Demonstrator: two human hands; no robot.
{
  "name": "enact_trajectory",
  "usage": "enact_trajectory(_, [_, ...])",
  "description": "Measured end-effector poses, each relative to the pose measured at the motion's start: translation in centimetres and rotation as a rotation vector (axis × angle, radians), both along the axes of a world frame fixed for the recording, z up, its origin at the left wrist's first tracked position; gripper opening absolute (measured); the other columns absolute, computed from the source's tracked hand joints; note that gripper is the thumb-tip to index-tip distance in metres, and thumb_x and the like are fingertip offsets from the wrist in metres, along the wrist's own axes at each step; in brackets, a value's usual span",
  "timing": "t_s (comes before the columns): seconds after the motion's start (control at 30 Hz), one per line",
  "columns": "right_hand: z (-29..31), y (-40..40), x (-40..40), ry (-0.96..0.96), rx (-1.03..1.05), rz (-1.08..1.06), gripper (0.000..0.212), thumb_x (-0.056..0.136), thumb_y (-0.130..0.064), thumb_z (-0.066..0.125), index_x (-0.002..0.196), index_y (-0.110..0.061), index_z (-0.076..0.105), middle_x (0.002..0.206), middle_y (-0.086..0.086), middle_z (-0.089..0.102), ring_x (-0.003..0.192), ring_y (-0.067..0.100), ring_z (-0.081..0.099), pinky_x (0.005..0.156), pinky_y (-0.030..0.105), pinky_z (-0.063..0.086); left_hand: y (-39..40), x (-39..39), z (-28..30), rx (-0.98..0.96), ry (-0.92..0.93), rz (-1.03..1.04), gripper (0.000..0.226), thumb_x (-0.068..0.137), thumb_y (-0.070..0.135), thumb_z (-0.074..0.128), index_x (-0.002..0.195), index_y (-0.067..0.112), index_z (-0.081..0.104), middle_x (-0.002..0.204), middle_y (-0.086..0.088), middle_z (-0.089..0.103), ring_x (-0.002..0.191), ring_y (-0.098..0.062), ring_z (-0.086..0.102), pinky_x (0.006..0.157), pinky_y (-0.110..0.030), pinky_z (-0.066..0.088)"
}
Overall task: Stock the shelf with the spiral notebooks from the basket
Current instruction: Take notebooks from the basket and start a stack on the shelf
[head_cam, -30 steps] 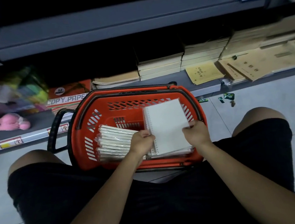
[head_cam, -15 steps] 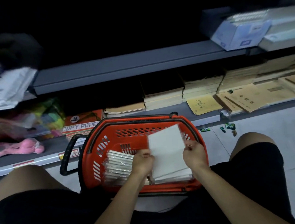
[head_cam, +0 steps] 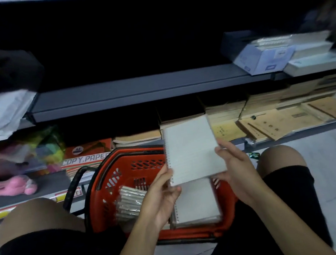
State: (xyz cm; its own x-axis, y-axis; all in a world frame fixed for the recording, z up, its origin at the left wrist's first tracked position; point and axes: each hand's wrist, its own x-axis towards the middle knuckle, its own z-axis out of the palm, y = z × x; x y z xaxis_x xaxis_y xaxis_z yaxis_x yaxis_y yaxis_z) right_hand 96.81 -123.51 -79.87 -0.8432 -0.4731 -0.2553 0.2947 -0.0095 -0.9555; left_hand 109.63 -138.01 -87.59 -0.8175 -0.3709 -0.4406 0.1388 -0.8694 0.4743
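A notebook (head_cam: 193,151) with a pale cover is held up above the red basket (head_cam: 115,184), its spiral edge on the left. The left hand (head_cam: 161,197) grips its lower left corner, thumb on the cover, and the right hand (head_cam: 233,168) holds its right edge with curled fingers. More notebooks (head_cam: 196,204) lie stacked flat in the basket under it, and a wrapped bundle (head_cam: 129,204) leans against the basket's left side. The person crouches, knees either side of the basket. In front stands a grey shelf (head_cam: 131,94), dim and bare in the middle. On the bottom shelf lie copy paper (head_cam: 88,152), brown books (head_cam: 274,126) and a pink toy (head_cam: 10,188).
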Motion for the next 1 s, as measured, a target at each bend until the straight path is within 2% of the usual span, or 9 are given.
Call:
enact_trajectory(0.1, [1.5, 0.7, -0.4, 0.003, -0.089, 0.176, 0.045, 0.100, -0.005, 0.051, 0.136, -0.032, 0.057, 0.127, -0.001, 0.067, 0.108, 0.029, 0.068, 0.075, 0.053, 0.060, 0.1, -0.7, 2.1, 0.000, 0.118, -0.004, 0.045, 0.088, 0.004, 0.063, 0.132, 0.013, 0.063, 0.130, -0.007, 0.066, 0.074, -0.014, 0.065, 0.051, -0.021, 0.057])
enact_trajectory(0.23, [1.4, -0.1, -1.3, 0.059, -0.098, -0.008, 0.027, 0.097, -0.006, 0.059, 0.120, -0.021, 0.060, 0.121, 0.007, 0.068, 0.085, 0.033, 0.075, 0.071, 0.048, 0.061, -0.5, -2.3, 4.9, -0.119, 0.126, -0.013, 0.034, 0.086, 0.003, 0.060, 0.113, 0.015, 0.075, 0.119, -0.007, 0.073, 0.074, -0.015, 0.071, 0.054, -0.024, 0.060])
enact_trajectory(0.37, [0.9, -0.8, -2.6, 0.089, -0.124, -0.079, 0.024, 0.096, -0.006, 0.058, 0.118, -0.015, 0.061, 0.113, 0.012, 0.072, 0.072, 0.040, 0.073, 0.066, 0.045, 0.061, -1.6, -3.8, 6.4, -0.186, 0.075, -0.022, 0.040, 0.085, 0.002, 0.061, 0.123, 0.013, 0.067, 0.119, -0.010, 0.072, 0.076, -0.018, 0.070, 0.055, -0.027, 0.061])
enact_trajectory(0.47, [1.7, -1.5, -4.9, 0.100, -0.122, -0.129, 0.025, 0.096, -0.006, 0.058, 0.120, -0.014, 0.064, 0.109, 0.008, 0.074, 0.068, 0.033, 0.073, 0.061, 0.038, 0.061, -3.2, -6.0, 7.7, -0.275, 0.093, -0.076, 0.043, 0.089, -0.002, 0.058, 0.129, 0.010, 0.062, 0.124, -0.016, 0.069, 0.091, -0.024, 0.070, 0.067, -0.032, 0.063])
enact_trajectory(0.57, [3.6, -2.8, -8.7, 0.113, -0.123, -0.138, 0.021, 0.098, -0.007, 0.056, 0.109, -0.019, 0.070, 0.096, 0.004, 0.078, 0.060, 0.029, 0.070, 0.058, 0.032, 0.060, -4.8, -9.8, 9.8, -0.373, 0.147, -0.118, 0.049, 0.088, -0.004, 0.058, 0.134, 0.012, 0.058, 0.129, -0.016, 0.066, 0.105, -0.024, 0.068, 0.074, -0.032, 0.061])
enact_trajectory(0.67, [5.7, -4.8, -13.7, 0.130, -0.092, -0.141, 0.017, 0.099, -0.010, 0.057, 0.106, -0.017, 0.071, 0.094, 0.007, 0.077, 0.067, 0.029, 0.068, 0.061, 0.033, 0.061, -6.5, -14.6, 11.8, -0.472, 0.115, -0.110, 0.051, 0.090, -0.008, 0.059, 0.138, 0.008, 0.054, 0.124, -0.017, 0.069, 0.105, -0.026, 0.070, 0.076, -0.029, 0.060])
enact_trajectory(0.77, [7.0, -7.4, -19.1, 0.111, -0.018, -0.105, 0.015, 0.099, -0.010, 0.058, 0.109, -0.007, 0.069, 0.102, 0.012, 0.073, 0.069, 0.022, 0.072, 0.064, 0.033, 0.060, -8.3, -19.3, 13.2, -0.544, -0.005, -0.035, 0.053, 0.089, -0.009, 0.063, 0.140, -0.002, 0.050, 0.117, -0.020, 0.071, 0.090, -0.025, 0.074, 0.071, -0.028, 0.061])
enact_trajectory(0.9, [7.2, -10.9, -24.8, 0.110, 0.087, -0.051, 0.027, 0.097, -0.013, 0.063, 0.120, 0.001, 0.062, 0.106, 0.013, 0.070, 0.057, 0.018, 0.072, 0.076, 0.040, 0.061, -10.7, -24.1, 14.3, -0.749, -0.200, 0.063, 0.036, 0.087, 0.000, 0.070, 0.122, 0.005, 0.062, 0.100, -0.006, 0.076, 0.079, -0.023, 0.077, 0.080, -0.029, 0.061])
enact_trajectory(1.0, [6.9, -12.2, -27.1, 0.163, 0.194, -0.041, 0.040, 0.092, -0.023, 0.070, 0.123, -0.003, 0.056, 0.117, 0.011, 0.065, 0.064, 0.024, 0.075, 0.093, 0.046, 0.056, -12.0, -26.1, 14.4, -0.894, -0.273, 0.053, 0.037, 0.084, 0.004, 0.076, 0.118, 0.012, 0.066, 0.094, 0.007, 0.076, 0.082, -0.011, 0.076, 0.080, -0.020, 0.057])
